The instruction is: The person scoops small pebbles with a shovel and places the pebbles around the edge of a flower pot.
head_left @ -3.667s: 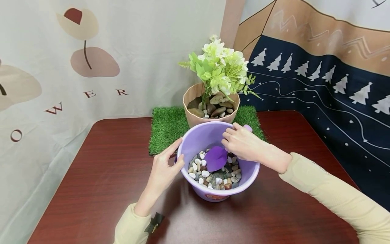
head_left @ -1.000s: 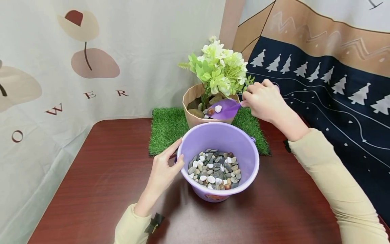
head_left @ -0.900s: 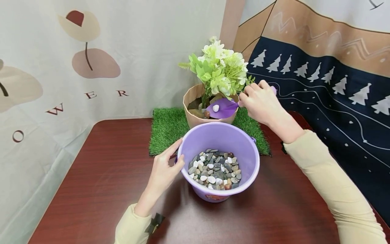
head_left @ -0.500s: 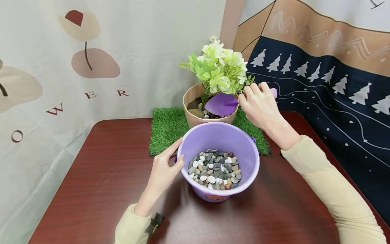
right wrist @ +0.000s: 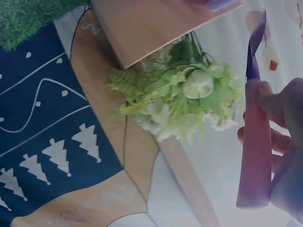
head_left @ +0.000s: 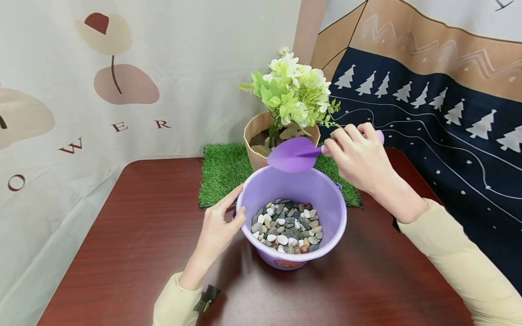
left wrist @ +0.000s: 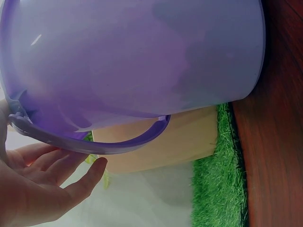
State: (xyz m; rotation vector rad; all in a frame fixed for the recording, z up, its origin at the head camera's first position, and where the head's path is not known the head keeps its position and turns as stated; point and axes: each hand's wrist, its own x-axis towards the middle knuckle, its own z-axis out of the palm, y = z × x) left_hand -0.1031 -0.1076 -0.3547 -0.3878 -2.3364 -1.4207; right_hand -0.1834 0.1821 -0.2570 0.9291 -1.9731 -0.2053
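A light purple bucket (head_left: 269,185) stands on the table with pebbles (head_left: 287,226) across its bottom. My left hand (head_left: 218,226) rests against its left side, fingers fairly straight, thumb tip at the rim. In the left wrist view those fingers (left wrist: 85,182) spread beside the bucket's hanging handle (left wrist: 113,148). With my right hand (head_left: 360,156) I grip the handle of a purple hand trowel (head_left: 293,155). Its bare blade overlaps the bucket's far rim and the flowerpot (head_left: 253,156) in the head view. The right wrist view shows fingers wrapped round the pinkish trowel handle (right wrist: 257,146).
White and green flowers (head_left: 295,90) rise from the flowerpot, which also contains larger stones (head_left: 290,132). Beneath the pot lies a green turf mat (head_left: 224,174) on the dark red table (head_left: 163,217). Printed curtains (head_left: 195,81) hang behind.
My right hand dips the trowel into the bucket, then carries pebbles over the flowerpot, where they leave the blade. Now the bare trowel has come back towards the bucket. My left hand stays put.
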